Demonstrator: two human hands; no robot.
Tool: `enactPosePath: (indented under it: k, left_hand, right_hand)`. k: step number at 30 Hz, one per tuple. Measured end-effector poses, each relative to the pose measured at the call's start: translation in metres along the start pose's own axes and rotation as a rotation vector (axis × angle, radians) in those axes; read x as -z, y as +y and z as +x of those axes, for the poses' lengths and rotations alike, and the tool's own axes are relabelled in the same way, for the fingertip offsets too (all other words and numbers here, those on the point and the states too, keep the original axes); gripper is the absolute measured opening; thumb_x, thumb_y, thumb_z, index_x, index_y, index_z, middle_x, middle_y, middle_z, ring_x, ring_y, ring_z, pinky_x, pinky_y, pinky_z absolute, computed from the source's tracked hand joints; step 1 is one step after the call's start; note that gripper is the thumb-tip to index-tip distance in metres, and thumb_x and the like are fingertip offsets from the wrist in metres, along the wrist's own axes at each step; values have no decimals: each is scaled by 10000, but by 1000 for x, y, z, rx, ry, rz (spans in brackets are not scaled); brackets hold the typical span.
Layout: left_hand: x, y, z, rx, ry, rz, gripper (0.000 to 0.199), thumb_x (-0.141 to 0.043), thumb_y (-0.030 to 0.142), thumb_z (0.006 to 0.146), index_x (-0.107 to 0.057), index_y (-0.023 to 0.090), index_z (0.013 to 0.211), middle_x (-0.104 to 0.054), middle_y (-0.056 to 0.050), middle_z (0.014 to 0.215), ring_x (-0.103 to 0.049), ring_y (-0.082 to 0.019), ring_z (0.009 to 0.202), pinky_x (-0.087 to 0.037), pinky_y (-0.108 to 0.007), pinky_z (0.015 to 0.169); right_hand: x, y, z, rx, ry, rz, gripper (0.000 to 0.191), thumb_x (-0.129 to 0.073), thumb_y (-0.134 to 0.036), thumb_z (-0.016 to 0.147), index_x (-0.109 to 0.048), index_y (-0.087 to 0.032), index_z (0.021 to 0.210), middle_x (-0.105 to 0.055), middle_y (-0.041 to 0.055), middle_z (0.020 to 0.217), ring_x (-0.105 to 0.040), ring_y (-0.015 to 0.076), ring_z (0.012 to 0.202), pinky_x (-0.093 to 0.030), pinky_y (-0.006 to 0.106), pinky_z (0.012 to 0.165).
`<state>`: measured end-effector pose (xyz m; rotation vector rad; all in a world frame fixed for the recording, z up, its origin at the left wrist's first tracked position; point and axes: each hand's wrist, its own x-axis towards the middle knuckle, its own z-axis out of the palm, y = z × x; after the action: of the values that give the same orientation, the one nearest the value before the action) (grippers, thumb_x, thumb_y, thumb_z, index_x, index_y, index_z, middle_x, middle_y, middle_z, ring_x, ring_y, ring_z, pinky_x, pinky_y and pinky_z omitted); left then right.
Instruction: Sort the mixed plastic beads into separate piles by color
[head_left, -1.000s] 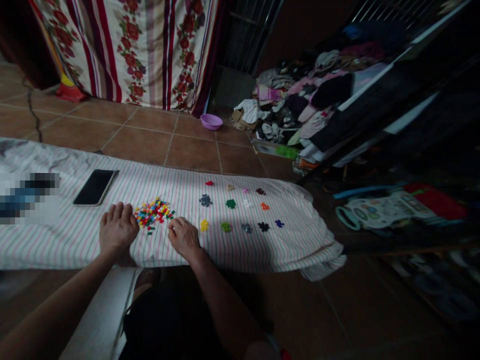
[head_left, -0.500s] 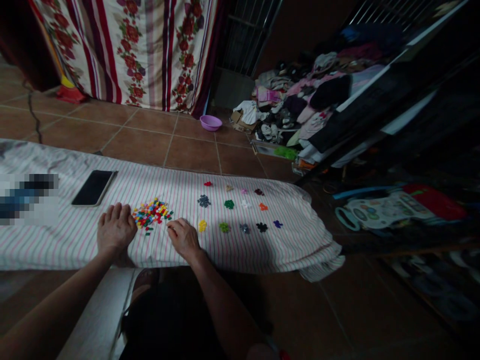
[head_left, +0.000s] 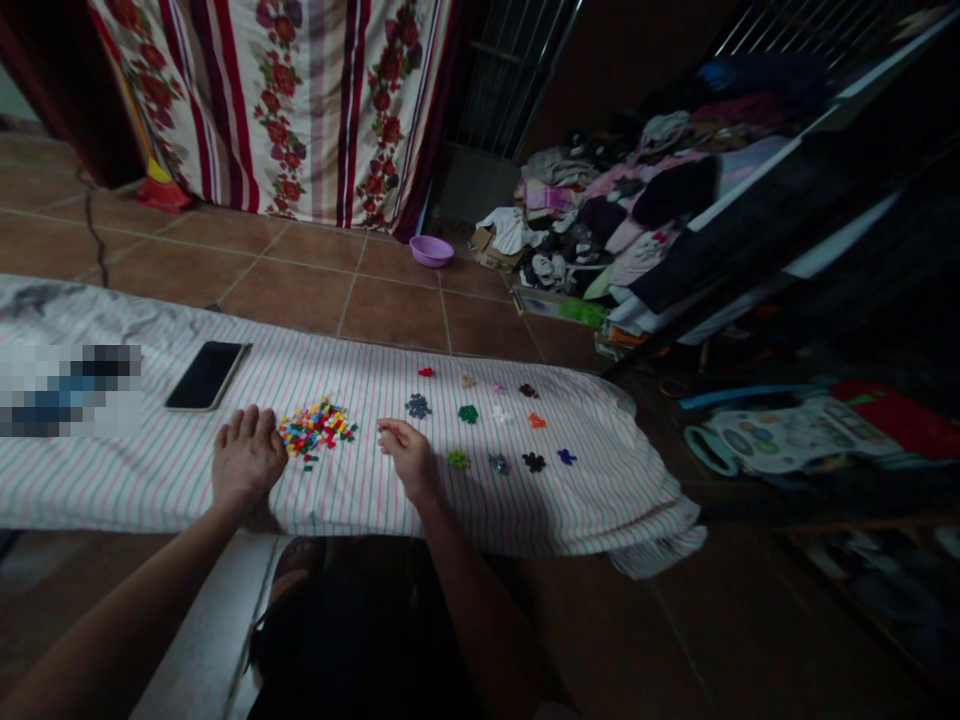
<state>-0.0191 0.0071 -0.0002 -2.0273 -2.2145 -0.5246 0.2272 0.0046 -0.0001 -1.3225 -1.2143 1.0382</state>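
My left hand (head_left: 249,455) lies flat on the striped cloth (head_left: 360,500), its fingers stretched out against the left side of a mixed heap of small coloured pieces (head_left: 319,428). To the right of that heap, my right hand (head_left: 409,452) is held in a pinch; what sits between the fingertips is too small to make out. Small piles sorted by colour are spread beyond it, among them dark grey (head_left: 418,405), green (head_left: 468,414), white (head_left: 501,414), orange (head_left: 536,420), lime (head_left: 457,459), black (head_left: 534,462) and dark blue (head_left: 566,457). The yellow pile is hidden behind my right hand.
A phone (head_left: 206,376) rests on the cloth left of the heap, near a blurred-out patch (head_left: 71,390). On the tiled floor stands a purple basin (head_left: 431,251). Clothes (head_left: 585,210) are piled at the back right, and a floral curtain (head_left: 315,110) hangs behind.
My right hand has moved right, from the heap's edge to the sorted piles, and now covers the yellow one. My left hand stays by the heap. The whole view has shifted slightly.
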Motion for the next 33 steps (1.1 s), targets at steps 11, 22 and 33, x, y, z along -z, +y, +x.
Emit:
enactPosePath:
  k: [11, 22, 33]
  left_hand:
    - [0, 0, 1, 13, -30, 32, 522, -298, 301, 933, -545, 88, 1340, -518, -213, 1450, -402, -340, 1402, -285, -503, 1157]
    - [7, 6, 1, 17, -44, 22, 506, -334, 265, 930, -537, 66, 1349, -505, -221, 1459, -384, -342, 1417, -275, -515, 1168]
    - [1, 1, 2, -10, -56, 69, 531, -284, 277, 942, -543, 49, 1346, -507, -228, 1460, -416, -369, 1393, -319, -523, 1144]
  right_hand:
    - [62, -9, 29, -74, 230, 141, 322, -669, -394, 632, -671, -181, 874, -659, 5, 709, -581, 124, 606, -482, 247, 553]
    - [209, 8, 67, -36, 591, -49, 331, -684, -376, 581, -645, -174, 841, -571, -60, 590, -508, 89, 526, -416, 216, 531]
    - [268, 9, 107, -256, 798, -81, 243, -675, -207, 533, -617, -182, 768, -560, -72, 537, -502, 89, 429, -389, 177, 370]
